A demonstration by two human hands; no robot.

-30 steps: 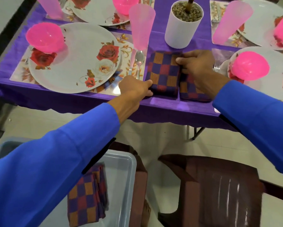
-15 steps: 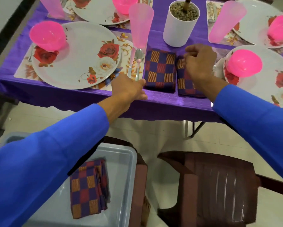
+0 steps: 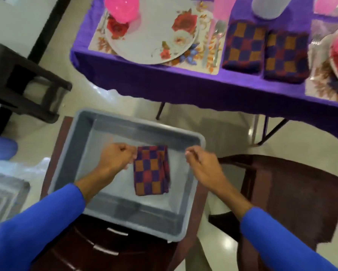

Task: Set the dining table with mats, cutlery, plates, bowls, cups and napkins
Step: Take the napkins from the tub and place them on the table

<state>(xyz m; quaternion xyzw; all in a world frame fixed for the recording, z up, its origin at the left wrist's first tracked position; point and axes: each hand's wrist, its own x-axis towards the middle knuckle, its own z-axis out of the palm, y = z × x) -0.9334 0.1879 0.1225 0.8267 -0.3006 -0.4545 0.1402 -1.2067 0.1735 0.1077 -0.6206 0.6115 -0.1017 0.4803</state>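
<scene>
While one folded napkin (image 3: 151, 171) lies flat on the floor of the grey tub (image 3: 80, 145), with its long side running away from the person, both hands hang above it. The left hand (image 3: 116, 158) is curled into a fist and holds nothing; its knuckles are just beside the napkin's near left edge, so it is the closer one. The right hand (image 3: 202, 166) is loosely bent, empty, a little apart to the right. Two more napkins (image 3: 266, 49) are side by side on the table (image 3: 164, 85).
</scene>
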